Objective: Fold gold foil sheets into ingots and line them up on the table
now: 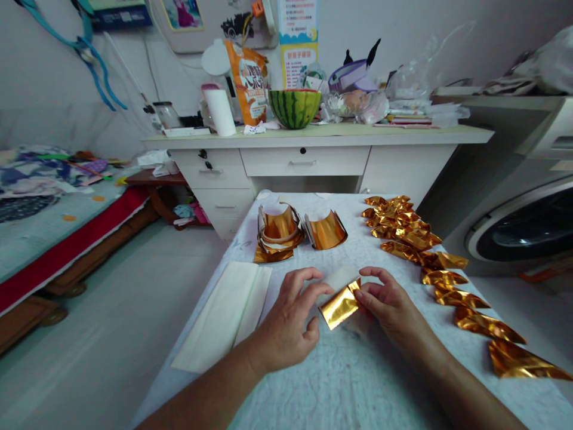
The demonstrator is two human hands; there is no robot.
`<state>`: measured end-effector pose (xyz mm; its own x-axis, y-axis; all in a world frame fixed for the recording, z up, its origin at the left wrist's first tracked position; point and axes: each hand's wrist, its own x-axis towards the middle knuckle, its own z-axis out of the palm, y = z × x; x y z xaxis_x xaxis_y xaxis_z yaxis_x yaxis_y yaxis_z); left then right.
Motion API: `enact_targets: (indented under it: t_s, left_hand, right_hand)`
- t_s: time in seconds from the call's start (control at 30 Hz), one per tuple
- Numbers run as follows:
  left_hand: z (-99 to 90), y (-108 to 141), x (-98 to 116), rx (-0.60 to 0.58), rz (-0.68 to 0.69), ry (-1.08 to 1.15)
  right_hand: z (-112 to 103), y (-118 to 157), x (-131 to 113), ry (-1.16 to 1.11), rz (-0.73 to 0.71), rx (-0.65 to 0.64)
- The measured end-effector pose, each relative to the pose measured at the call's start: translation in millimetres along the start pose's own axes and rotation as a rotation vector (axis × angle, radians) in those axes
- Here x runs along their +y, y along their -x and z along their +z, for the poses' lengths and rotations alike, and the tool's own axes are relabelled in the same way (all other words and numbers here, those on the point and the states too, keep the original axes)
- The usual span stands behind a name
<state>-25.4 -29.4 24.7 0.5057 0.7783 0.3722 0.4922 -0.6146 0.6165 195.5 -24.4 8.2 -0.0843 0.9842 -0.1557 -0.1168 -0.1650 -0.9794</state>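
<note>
One foil piece (340,306), right end pinched by right hand (390,303); left hand (290,322) spread near left end.

Desk (304,141), pale top, white drawers, against the wall. Upon it: cut watermelon (294,109), striped green rind; orange pouch (249,83), upright, just left of the melon; white cylinder (219,112), upright; glass jar (167,114), near the left end; purple basket (351,77), right of the melon. Wall: poster (299,39), blue and yellow, above the desk. Right: washing machine (496,179), grey, round dark door. Left: bed (58,236), red-edged, bearing heaped cloth (49,176).
</note>
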Motion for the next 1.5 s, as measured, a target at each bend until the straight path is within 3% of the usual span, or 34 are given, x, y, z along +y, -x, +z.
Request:
enact_targets:
  t_s: [0.23,0.47,0.73,0.87,1.0,1.2,1.5]
  left_hand:
    - [2.1,0.0,4.4,-0.062,0.243,-0.194]
    - [0.3,-2.0,9.0,-0.129,0.311,-0.215]
    - [13.2,2.5,6.1,-0.3,0.336,-0.34]
    - [18.9,2.1,4.4,-0.324,0.286,-0.271]
    - [18.1,0.0,3.0,-0.308,0.147,-0.17]
    - [15.6,-1.6,1.0,-0.318,-0.019,-0.107]
    - [16.1,-0.8,0.6,-0.307,-0.094,-0.057]
  right_hand:
    - [-3.0,-2.3,1.3,0.031,-0.007,-0.03]
    - [-4.8,-3.3,4.1,0.071,-0.028,-0.059]
    - [-0.8,-2.4,11.3,0.786,-0.236,-0.011]
    - [4.3,0.0,11.8,1.077,-0.325,-0.019]
    - [7.6,2.9,6.0,1.16,-0.362,-0.068]
    - [10.1,8.6,0.8,1.086,-0.41,-0.217]
    - [15.0,23.4,-14.9,0.999,-0.397,-0.344]
